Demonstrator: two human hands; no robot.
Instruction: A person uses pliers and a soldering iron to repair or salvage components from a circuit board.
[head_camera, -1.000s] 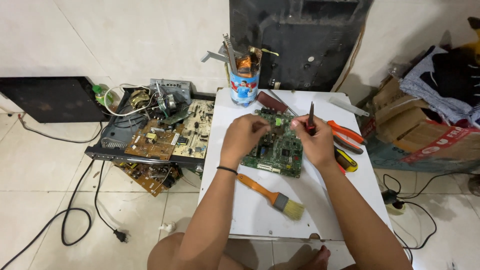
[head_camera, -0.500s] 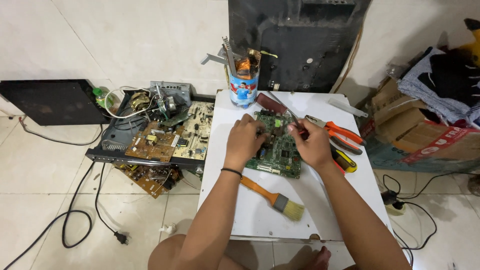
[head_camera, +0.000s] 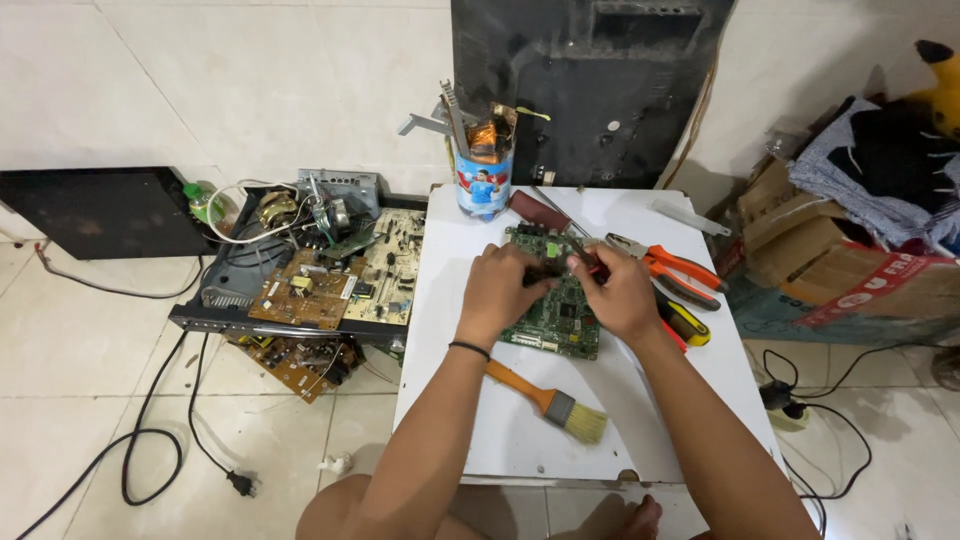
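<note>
Off to the right, brown cardboard boxes (head_camera: 800, 235) with a red label; both left hand (head_camera: 500, 290) and right hand (head_camera: 620, 290) pinch together on the green circuit board (head_camera: 560, 315), small dark chips showing.

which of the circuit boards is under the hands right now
The green circuit board on the white table, under both hands. The brown boards lie on the opened device left of the table, untouched.

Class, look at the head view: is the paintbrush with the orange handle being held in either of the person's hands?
No: the paintbrush lies on the white board, apart from both hands, which rest on the green circuit board.
</note>
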